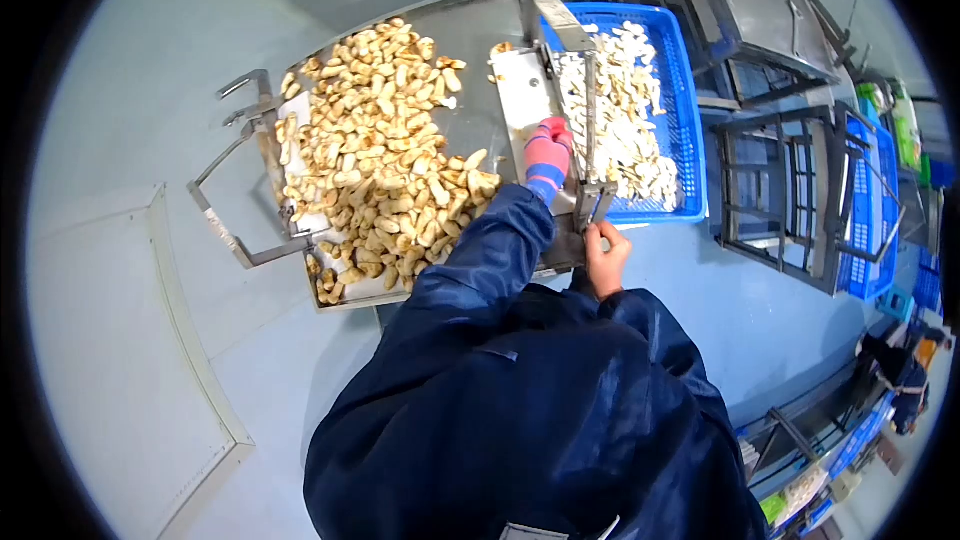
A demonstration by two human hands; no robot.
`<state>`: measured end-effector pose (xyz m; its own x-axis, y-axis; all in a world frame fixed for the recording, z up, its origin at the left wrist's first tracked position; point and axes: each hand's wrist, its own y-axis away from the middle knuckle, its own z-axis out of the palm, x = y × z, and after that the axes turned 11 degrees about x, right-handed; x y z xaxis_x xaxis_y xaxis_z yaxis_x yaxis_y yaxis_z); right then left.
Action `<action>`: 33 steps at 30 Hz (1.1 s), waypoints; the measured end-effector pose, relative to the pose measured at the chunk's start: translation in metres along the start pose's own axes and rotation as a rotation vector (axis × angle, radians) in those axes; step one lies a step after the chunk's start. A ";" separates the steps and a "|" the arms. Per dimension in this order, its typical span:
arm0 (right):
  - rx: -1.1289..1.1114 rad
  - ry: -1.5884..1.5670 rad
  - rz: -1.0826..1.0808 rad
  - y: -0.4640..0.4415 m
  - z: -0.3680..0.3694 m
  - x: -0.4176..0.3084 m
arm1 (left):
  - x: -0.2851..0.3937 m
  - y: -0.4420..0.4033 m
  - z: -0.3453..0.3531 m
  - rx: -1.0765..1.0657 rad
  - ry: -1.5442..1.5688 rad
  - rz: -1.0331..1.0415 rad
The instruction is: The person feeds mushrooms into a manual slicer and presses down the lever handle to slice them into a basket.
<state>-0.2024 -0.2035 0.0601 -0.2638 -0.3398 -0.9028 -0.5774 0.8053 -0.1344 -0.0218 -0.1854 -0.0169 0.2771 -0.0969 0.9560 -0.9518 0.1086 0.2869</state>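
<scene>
My left hand point(548, 150), in a pink and blue striped glove, rests on the pale plate point(524, 90) beside a metal lever cutter point(590, 120). Its fingers are drawn together; whatever they hold is hidden. My bare right hand point(606, 258) is closed around the near end of the cutter, at its handle. Left of the plate, a heap of cream and brown mushroom-like pieces point(390, 160) covers much of a steel table point(470, 125). On the cutter's other side, paler cut pieces point(625, 110) lie in a blue plastic basket point(685, 105).
Bent metal handles point(225, 220) stick out at the table's left side. Steel frames point(775, 190) and a steel table point(770, 20) stand to the right, with more blue baskets point(870, 210) behind. Another person point(905, 380) is at the far right edge.
</scene>
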 end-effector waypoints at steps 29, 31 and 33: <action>-0.053 0.000 0.069 -0.006 -0.007 -0.021 | 0.027 -0.068 -0.018 -0.458 -0.592 -0.109; -0.033 0.030 0.078 -0.015 -0.008 -0.042 | 0.013 -0.067 -0.020 -0.367 -0.490 -0.085; -0.020 0.054 0.066 -0.026 -0.011 -0.066 | 0.009 -0.061 -0.020 -0.293 -0.383 -0.079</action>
<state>-0.1781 -0.2074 0.1274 -0.3425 -0.3122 -0.8861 -0.5728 0.8170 -0.0665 0.0416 -0.1728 -0.0243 0.2263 -0.4667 0.8550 -0.8376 0.3547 0.4154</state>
